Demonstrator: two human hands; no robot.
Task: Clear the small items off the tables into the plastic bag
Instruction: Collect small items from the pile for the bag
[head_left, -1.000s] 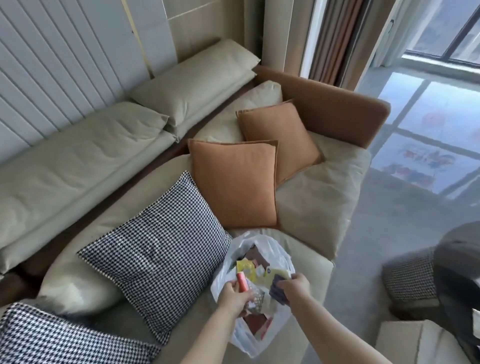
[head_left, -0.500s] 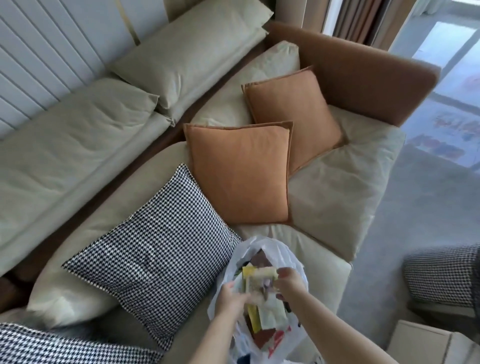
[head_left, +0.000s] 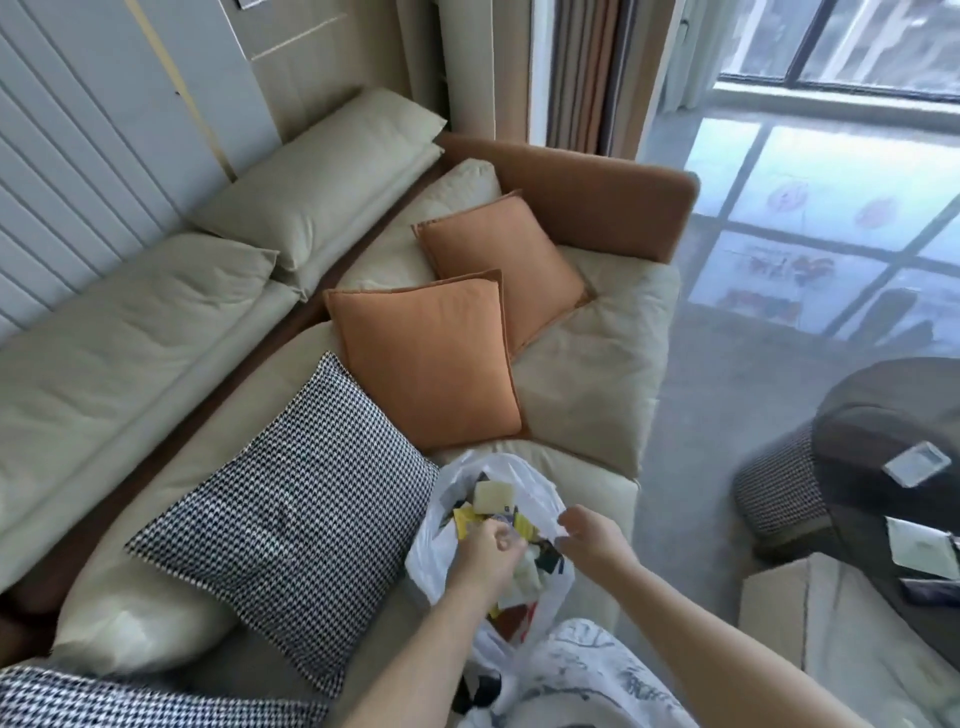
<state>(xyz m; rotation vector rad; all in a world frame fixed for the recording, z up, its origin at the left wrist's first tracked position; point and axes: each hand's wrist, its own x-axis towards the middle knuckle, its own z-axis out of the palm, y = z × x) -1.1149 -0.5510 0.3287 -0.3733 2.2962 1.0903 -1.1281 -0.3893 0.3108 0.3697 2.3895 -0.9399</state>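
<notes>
A white plastic bag (head_left: 540, 491) stands open on the front edge of the beige sofa seat (head_left: 587, 374). Inside lie several small packets, among them a pale square one (head_left: 493, 496) and a yellow one (head_left: 464, 519). My left hand (head_left: 485, 553) is curled at the bag's near left rim and seems to grip the plastic there. Just over the bag's right rim hovers my right hand (head_left: 592, 535), fingers loosely curled and holding nothing. At the right edge a dark round table (head_left: 857, 426) carries a clear packet (head_left: 917, 462), a pale packet (head_left: 919, 545) and a dark item (head_left: 932, 590).
A houndstooth cushion (head_left: 291, 509) lies left of the bag, and two orange cushions (head_left: 431, 364) lie behind it. A houndstooth stool (head_left: 779, 488) sits under the table's edge, with a cardboard box (head_left: 831, 634) in front. Grey floor runs to the window.
My right hand has let go of the packets it held over the bag and drawn back to the right, now without anything in it. The view has swung right, bringing the dark table in.
</notes>
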